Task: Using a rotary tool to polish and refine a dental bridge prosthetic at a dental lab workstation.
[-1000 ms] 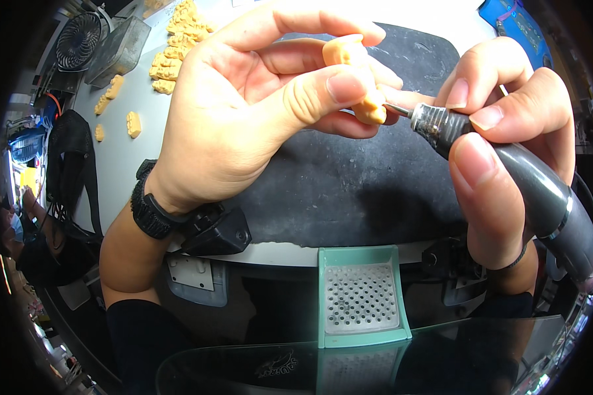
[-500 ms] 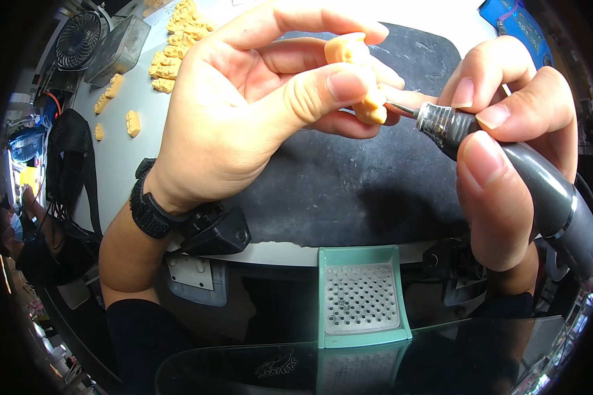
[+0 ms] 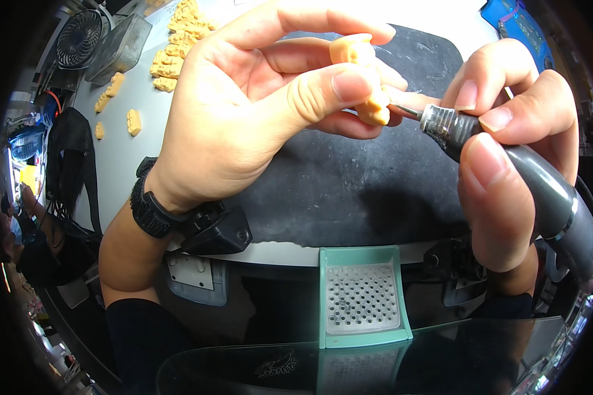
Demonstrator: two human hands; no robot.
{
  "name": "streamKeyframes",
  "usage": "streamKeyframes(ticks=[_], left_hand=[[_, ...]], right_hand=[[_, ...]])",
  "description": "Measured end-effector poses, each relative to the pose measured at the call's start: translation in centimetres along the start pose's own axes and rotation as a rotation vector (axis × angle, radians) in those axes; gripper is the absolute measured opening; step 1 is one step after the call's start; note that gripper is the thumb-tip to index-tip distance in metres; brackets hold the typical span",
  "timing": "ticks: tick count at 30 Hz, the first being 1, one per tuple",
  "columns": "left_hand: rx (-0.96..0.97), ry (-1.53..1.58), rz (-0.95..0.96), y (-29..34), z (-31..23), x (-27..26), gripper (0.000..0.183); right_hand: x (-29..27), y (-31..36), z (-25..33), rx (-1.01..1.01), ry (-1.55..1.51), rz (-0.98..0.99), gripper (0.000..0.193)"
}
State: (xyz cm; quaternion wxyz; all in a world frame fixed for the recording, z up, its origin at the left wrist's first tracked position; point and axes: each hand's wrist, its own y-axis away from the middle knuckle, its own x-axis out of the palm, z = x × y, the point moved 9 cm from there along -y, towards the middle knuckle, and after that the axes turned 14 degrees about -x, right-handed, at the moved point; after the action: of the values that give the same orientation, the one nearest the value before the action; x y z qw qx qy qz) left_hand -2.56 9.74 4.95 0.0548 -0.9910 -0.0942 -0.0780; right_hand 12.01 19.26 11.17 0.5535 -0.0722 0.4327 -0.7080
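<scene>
My left hand (image 3: 234, 128) pinches a small, lumpy yellow dental model (image 3: 352, 52) between thumb and fingers, and the thumb covers its middle. Like a pen, my right hand (image 3: 534, 99) grips a black rotary handpiece (image 3: 543, 181) with a worn silver collar. The thin metal bur at its front reaches the model's lower right side; whether the tip is touching or just short of it is hard to make out. Both hands are raised above a dark mat (image 3: 310, 191). On my left wrist is a black strap (image 3: 153, 207) with a dark box-like device.
A pile of similar yellow models (image 3: 181, 39) lies at the back left, with several loose ones (image 3: 133, 122) nearer. Beyond stand a grey metal box (image 3: 120, 49) and a fan (image 3: 79, 39). A green perforated tray (image 3: 324, 296) juts from the front edge; a blue case (image 3: 517, 29) sits back right.
The dental model and my left thumb have shifted slightly to the right. The handpiece has moved a little with them, its collar turned slightly. Both grips hold.
</scene>
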Motion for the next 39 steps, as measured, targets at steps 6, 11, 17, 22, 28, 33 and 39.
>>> streamKeyframes(ticks=[6,11,17,22,28,33,39], left_hand=[[-0.144,-0.233,-0.142,0.1,-0.6,0.2,0.045],[-0.007,0.151,-0.098,0.1,-0.5,0.3,0.045],[0.029,-0.218,-0.041,0.1,-0.9,0.7,0.046],[0.011,-0.182,-0.035,0.1,-0.8,-0.1,0.048],[0.013,-0.160,-0.014,-0.1,-0.5,0.5,0.051],[0.002,-0.103,-0.022,0.1,-0.8,0.6,0.051],[0.135,0.104,0.089,-0.5,-0.9,1.5,0.052]], right_hand=[[0.1,0.2,0.0,0.003,-0.014,-0.014,0.017],[0.3,0.2,0.0,0.002,-0.027,-0.019,0.017],[0.1,0.0,0.0,-0.011,0.017,0.030,0.017],[0.0,0.1,0.0,-0.006,0.001,0.044,0.018],[0.2,0.1,-0.1,-0.019,-0.070,0.003,0.019],[0.3,0.0,-0.2,-0.044,-0.085,-0.039,0.018],[0.0,0.0,-0.1,-0.021,-0.028,-0.013,0.018]])
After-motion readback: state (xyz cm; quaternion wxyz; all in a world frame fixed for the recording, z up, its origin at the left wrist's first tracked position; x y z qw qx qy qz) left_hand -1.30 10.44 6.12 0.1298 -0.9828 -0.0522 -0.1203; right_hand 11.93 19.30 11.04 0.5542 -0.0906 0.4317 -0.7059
